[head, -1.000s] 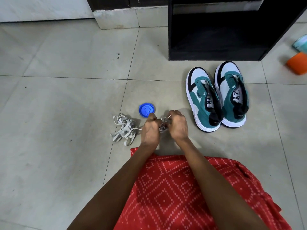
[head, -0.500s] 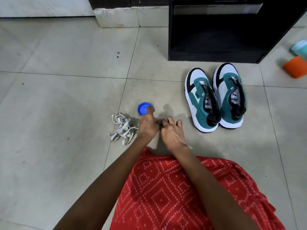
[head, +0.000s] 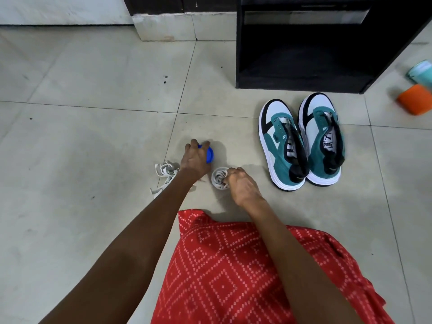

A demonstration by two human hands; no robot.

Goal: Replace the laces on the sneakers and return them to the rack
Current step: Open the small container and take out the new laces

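Two teal, white and black sneakers (head: 301, 141) stand side by side on the tiled floor, toes toward the black rack (head: 304, 47); no laces show in their eyelets. My left hand (head: 195, 159) reaches forward and its curled fingers grip a round blue lid (head: 210, 155). Just right of it, my right hand (head: 240, 185) holds a small round container (head: 218, 180) stuffed with grey laces. A loose pile of white laces (head: 164, 174) lies on the floor left of my left wrist, partly hidden by my forearm.
An orange object (head: 415, 99) and a pale teal one (head: 420, 72) lie on the floor at the far right. A white plinth (head: 182, 26) stands at the back. My red patterned garment (head: 233, 272) fills the near floor.
My hands, which were together working at the grey laces, have parted. The left hand moved forward onto the blue lid; the right stayed on the container with the laces in it.
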